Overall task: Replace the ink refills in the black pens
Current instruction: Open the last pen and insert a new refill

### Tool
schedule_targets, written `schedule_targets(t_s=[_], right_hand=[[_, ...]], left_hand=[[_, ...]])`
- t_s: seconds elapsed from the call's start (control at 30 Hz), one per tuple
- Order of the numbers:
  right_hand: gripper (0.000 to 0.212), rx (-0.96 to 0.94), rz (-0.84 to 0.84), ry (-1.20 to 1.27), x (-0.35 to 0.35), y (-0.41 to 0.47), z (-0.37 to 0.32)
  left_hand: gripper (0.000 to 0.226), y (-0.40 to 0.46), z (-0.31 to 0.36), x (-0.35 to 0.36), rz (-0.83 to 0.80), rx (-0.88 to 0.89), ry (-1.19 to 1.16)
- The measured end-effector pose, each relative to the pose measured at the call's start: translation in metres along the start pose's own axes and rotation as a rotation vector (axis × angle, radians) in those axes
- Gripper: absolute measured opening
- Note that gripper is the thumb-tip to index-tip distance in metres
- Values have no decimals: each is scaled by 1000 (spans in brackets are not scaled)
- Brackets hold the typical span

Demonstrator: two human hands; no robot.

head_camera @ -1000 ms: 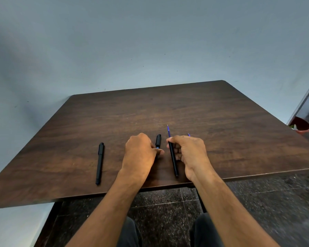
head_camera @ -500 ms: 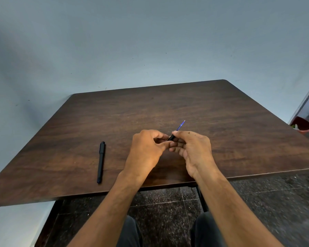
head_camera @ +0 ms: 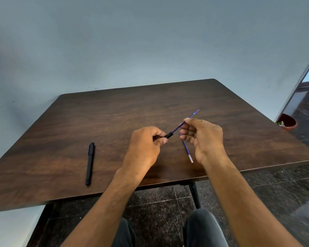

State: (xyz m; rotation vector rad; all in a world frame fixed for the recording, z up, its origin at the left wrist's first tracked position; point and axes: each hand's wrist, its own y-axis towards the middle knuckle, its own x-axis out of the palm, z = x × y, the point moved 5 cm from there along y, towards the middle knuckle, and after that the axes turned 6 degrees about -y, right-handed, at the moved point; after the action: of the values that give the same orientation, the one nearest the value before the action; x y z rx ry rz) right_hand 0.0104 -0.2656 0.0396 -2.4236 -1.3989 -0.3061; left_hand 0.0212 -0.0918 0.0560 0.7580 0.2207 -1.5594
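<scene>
Hands meet above the table [head_camera: 168,104]: the left hand [head_camera: 144,145] grips a black barrel [head_camera: 169,135], and the right hand [head_camera: 202,136] pinches the blue refill [head_camera: 193,115] sticking out of it. A second refill [head_camera: 186,150] lies just beneath the right hand. Another pen [head_camera: 90,164] lies to the left.

Both forearms are bare to the frame edge, and the legs wear what looks like dark grey trousers [head_camera: 203,229]

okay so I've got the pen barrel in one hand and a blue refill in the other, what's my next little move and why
Probably draw the blue refill on out with your right hand: part of it still sits in the black barrel your left hand grips, while a second refill waits on the table.
</scene>
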Motion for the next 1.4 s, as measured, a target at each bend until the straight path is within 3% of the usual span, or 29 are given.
schedule_targets(t_s=[0.27,0.4,0.53,0.8,1.4], right_hand=[[12,-53,121,-3,-28,22,-15],[16,-3,72,-392,-30,32,-8],[18,-102,68,-779,-28,31,0],[15,-192,3,-1113,-16,29,4],[16,-216,53,-1081,-18,22,8]], left_hand=[[13,1,-7,-1,-4,-25,9],[13,2,-5,2,-14,-40,-8],[14,6,2,12,-39,-38,0],[13,6,4,28,-58,-52,59],[18,6,1,31,-85,-66,101]])
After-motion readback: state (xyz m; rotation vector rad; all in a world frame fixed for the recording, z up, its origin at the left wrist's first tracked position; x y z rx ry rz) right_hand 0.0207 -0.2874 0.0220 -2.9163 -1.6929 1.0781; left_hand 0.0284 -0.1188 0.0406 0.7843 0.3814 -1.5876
